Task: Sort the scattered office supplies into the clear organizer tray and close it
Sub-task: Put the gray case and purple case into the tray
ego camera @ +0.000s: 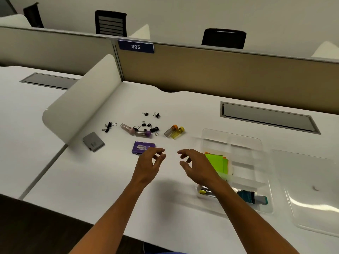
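The clear organizer tray (255,143) lies at the right of the white desk, with green sticky notes (216,162) and a teal item (247,196) inside. Its clear lid (311,189) lies flat to the right. Scattered at the middle are several black binder clips (155,129), two purple-capped tubes (143,133), an orange tube (171,130), a yellow tube (177,132), a purple box (142,147) and a grey box (93,141). My left hand (149,165) hovers just in front of the purple box, fingers loosely curled, holding nothing. My right hand (197,165) hovers beside the tray, fingers relaxed and empty.
A white curved divider (80,99) rises at the left of the desk. A beige partition (220,70) with a "305" sign (135,46) closes the back. A grey cable hatch (267,117) sits behind the tray. Black chairs stand beyond the partition.
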Available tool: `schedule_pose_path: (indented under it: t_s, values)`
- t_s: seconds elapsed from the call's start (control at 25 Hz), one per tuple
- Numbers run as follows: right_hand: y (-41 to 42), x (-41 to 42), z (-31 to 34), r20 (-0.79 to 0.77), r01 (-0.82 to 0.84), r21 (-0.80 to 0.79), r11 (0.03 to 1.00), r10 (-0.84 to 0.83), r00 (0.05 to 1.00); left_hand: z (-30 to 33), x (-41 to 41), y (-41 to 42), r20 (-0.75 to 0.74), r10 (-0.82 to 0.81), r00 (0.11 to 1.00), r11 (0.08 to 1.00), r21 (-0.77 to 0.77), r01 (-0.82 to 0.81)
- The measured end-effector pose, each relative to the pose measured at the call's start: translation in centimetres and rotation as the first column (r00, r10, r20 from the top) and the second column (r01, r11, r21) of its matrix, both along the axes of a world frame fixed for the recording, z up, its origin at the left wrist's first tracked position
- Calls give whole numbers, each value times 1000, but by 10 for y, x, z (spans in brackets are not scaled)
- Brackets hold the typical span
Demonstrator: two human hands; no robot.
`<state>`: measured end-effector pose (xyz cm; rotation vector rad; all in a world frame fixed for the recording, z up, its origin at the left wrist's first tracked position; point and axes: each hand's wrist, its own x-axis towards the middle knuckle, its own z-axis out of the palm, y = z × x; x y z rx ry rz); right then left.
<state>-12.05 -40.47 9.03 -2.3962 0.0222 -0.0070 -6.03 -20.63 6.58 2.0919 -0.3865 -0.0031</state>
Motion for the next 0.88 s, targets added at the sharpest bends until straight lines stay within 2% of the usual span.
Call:
schedule_pose_path:
  t_s: [0.32,0.52,0.72,0.88]
  values:
    - [69,60,-16,-136,-96,-42,995,89,987,-16,51,82,-68,165,984,985,53,-162]
    - [95,84,-33,-216,-116,-78,990,97,971,-23,79,117,-42,250,967,960,143,-242]
    - [123,114,-51,-259,-164,-193,967,111,959,-42,119,152,-117,382,917,895,293,-336]
    - [136,130,-64,-279,-205,-339,918,110,954,-54,145,166,-154,532,833,795,432,-427]
